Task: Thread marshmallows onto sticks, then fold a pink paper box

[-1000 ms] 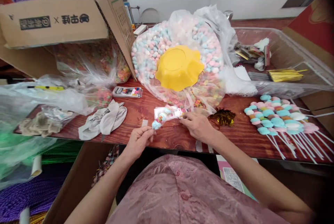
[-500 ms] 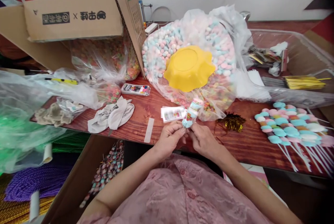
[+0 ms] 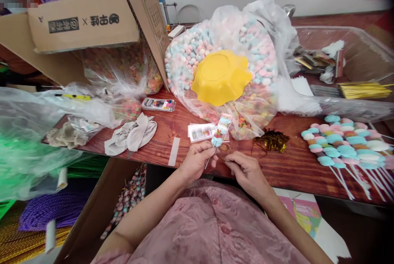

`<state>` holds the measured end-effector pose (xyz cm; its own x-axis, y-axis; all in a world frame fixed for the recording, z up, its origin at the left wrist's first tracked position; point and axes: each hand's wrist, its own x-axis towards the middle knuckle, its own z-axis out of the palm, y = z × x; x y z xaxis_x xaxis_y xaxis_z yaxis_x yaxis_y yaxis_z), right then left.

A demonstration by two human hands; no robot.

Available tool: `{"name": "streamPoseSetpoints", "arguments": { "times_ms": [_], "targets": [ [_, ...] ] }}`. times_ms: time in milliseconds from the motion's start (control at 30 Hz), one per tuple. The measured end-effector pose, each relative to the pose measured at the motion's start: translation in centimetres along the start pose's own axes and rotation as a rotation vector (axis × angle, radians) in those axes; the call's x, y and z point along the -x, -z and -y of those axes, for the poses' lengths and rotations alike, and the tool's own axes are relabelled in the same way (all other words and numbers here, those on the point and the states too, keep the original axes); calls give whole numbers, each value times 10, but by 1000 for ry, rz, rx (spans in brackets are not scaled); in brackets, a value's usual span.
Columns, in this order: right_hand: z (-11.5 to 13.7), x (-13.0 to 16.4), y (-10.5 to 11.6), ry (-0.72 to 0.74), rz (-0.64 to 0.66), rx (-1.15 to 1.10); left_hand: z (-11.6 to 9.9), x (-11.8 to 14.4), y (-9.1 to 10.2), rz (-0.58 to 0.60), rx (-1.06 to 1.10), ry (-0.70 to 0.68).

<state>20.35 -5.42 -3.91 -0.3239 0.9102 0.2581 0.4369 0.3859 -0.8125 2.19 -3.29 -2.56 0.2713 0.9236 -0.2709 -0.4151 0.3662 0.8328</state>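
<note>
Left hand (image 3: 197,159) pinches the stick of a candy skewer (image 3: 221,130) just below its lowest sweet, fingers closed on it; the skewer stands over the near edge of the worktop (image 3: 172,126), in front of the big bag of sweets (image 3: 224,50). The skewer already sits inside a clear printed sleeve, so threading and bagging look done on this piece. Right hand (image 3: 246,167) is loosely curled with thumb and forefinger pinched together beside the stick's lower end; it appears to hold something thin, possibly a gold twist tie, but it is too small to tell. Judgement: the sleeve's mouth is not yet closed, so tying off is what remains here. To the right, a row of bare skewers (image 3: 341,143) lies on the worktop, unwrapped, so most of the batch looks outstanding. A small pile of gold ties (image 3: 271,141) lies between the hands and that row; flat empty sleeves (image 3: 201,132) lie just behind the left hand. Orientation: the skewer's long axis runs from the stick end, low and toward the person, up and away, leaning slightly to the right; the sweet end points toward the yellow bowl (image 3: 220,76) resting on the bag. A cardboard box (image 3: 86,21) lies tipped on its side at the left.
</note>
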Motion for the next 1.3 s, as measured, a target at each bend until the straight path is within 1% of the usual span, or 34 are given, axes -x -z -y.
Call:
{"name": "streamPoseSetpoints", "arguments": {
  "times_ms": [67, 167, 233, 267, 367, 433, 567, 700, 767, 800, 867, 967, 1067, 1167, 1300],
  "targets": [
    [2, 3, 3, 16, -28, 34, 1, 0, 1, -6, -14, 47],
    [6, 8, 7, -4, -170, 48, 6, -2, 3, -51, -97, 118],
    [9, 8, 6, 14, -264, 40, 11, -4, 3, -62, -183, 121],
    [11, 7, 4, 40, -281, 37, 13, -4, 1, -48, -224, 104],
    [14, -3, -7, 127, -242, 33, 18, -5, -4, 19, -307, 16],
    [12, -10, -16, 121, -212, 18, 19, -5, -6, 27, -330, -26],
    [7, -15, -24, 12, -191, -4, 17, -1, -3, 37, -389, -74],
    [10, -14, -24, -114, -203, -2, 10, 4, -1, 89, -582, -196],
    [12, -15, -23, -136, -217, 8, 10, 4, -2, 101, -626, -230],
    [13, -15, -22, -135, -223, 23, 10, 3, -2, 100, -607, -224],
    [14, -16, -22, -119, -220, 59, 13, 0, -2, 83, -507, -168],
    [13, -15, -24, -84, -204, 101, 18, -4, -1, 20, -316, -58],
    [11, -11, -28, -41, -187, 114, 21, -7, 0, -27, -212, -13],
    [8, -3, -32, -23, -200, 67, 21, -7, 1, -44, -242, -28],
    [1, 8, -28, -122, -260, -44, 17, -6, 0, -56, -353, -82]
  ]
}}
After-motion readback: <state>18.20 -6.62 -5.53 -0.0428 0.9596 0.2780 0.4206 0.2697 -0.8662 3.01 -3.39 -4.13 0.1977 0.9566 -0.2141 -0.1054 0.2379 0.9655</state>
